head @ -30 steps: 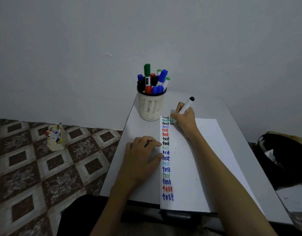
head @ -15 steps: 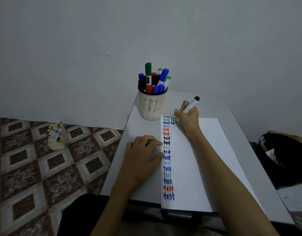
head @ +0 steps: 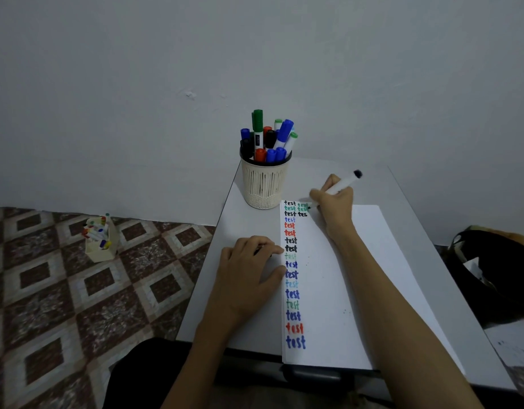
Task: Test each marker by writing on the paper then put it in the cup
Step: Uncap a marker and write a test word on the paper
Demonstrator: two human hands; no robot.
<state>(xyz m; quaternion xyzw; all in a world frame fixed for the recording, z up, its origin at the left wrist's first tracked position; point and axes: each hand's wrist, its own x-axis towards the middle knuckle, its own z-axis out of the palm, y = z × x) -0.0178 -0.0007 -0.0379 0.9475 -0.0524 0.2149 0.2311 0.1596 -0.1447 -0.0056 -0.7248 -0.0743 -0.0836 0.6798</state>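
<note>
The worktop point(head: 328, 178) is narrow. Its far edge meets the wall point(head: 254, 54) at mid-frame, and its left edge drops to the tiled floor point(head: 48, 290), where a box point(head: 100, 240) of pens stands at centre left. A black bag point(head: 490, 276) sits close off its right edge. The paper point(head: 343, 290) covers most of the right half and reaches the near edge. Bare surface shows behind the paper, right of the cup point(head: 263, 184), and in a strip along the paper's left side.

The cup is cream, slotted and upright, just beside the paper's far left corner. It is packed with capped markers point(head: 269, 137) in blue, red, black and green. A column of "test" in those colours runs down the paper's left margin, and a second column begins at the top. The marker point(head: 343, 183) in use has a white barrel. It tilts, dark end toward the upper right, tip on the paper beside a black "tes".

The right hand point(head: 334, 202) grips this marker, fingers and thumb curled round the barrel, with the forearm crossing the paper from the lower right. The left hand point(head: 249, 270) lies palm down on the bare strip with fingers bent and thumb at the paper's edge. Something dark shows under its fingertips, and I cannot tell whether it holds anything.
</note>
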